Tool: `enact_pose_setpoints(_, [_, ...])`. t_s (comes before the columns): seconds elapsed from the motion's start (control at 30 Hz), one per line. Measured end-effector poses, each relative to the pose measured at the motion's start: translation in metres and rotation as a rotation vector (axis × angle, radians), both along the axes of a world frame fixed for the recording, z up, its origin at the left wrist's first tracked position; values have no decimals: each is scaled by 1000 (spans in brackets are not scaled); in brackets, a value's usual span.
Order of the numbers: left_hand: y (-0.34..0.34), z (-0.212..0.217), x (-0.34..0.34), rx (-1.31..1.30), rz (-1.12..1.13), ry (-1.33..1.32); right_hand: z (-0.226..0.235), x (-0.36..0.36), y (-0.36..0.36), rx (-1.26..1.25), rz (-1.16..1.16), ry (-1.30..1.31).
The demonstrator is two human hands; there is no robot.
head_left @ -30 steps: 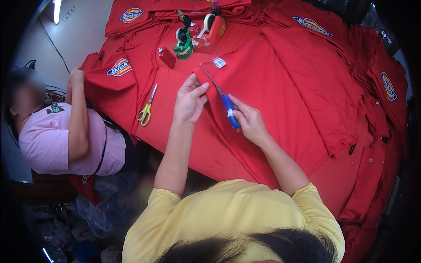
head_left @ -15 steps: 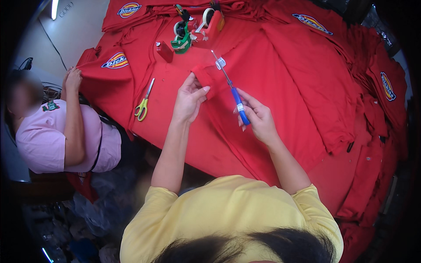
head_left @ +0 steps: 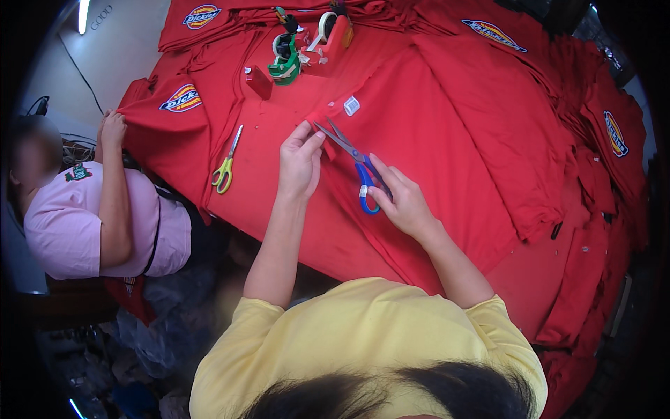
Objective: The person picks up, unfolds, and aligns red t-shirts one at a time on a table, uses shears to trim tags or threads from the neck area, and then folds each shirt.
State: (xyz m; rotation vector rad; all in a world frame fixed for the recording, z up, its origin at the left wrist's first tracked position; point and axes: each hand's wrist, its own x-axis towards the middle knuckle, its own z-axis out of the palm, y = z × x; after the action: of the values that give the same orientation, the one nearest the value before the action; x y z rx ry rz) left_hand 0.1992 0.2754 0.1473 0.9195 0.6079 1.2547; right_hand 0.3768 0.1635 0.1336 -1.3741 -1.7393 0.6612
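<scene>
A red garment lies spread over the table in front of me, with a small white label on it. My left hand pinches a raised edge of the red fabric between thumb and fingers. In my right hand is a pair of blue-handled scissors, held by the handles. Their blades stand apart, the tips pointing at the fabric right beside my left fingertips. Whether the blades touch the cloth, I cannot tell.
Yellow-handled scissors lie to the left. Beyond stand a green tape dispenser, a red tape dispenser and a small red box. Red garments with patches are heaped around. At left, a co-worker holds red cloth.
My right hand has turned the scissors and spread their blades, bringing the tips to the fabric by my left fingers. My left hand keeps its pinch on the cloth.
</scene>
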Motion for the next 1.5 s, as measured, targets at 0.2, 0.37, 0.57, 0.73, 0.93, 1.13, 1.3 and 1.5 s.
enact_pose_setpoints(0.2, [-8, 15, 5, -24, -79, 21, -1, 1, 1, 24, 3, 64])
enact_pose_setpoints(0.37, [-12, 17, 4, -17, -101, 18, 9, 0, 7, -58, 13, 181])
enact_pose_setpoints(0.57, [-11, 16, 4, -19, -95, 11, 1, -4, 7, -89, 29, 319])
enact_pose_setpoints(0.73, [-8, 11, 3, -18, -90, 3, 5, -1, 8, -322, 55, 555])
enact_pose_setpoints(0.93, [32, -15, -15, -107, -80, 12, 29, 39, -37, -175, -64, 763])
enact_pose_setpoints(1.13, [93, -97, -92, -297, 271, 521, 15, 141, -165, 122, -844, 302])
enact_pose_setpoints(1.3, [75, -72, -58, 640, 585, 1286, -12, 182, -299, -708, -1427, -261])
enact_pose_setpoints(1.5, [82, -101, -48, 882, 508, 1308, -63, 186, -332, -619, -1297, -748])
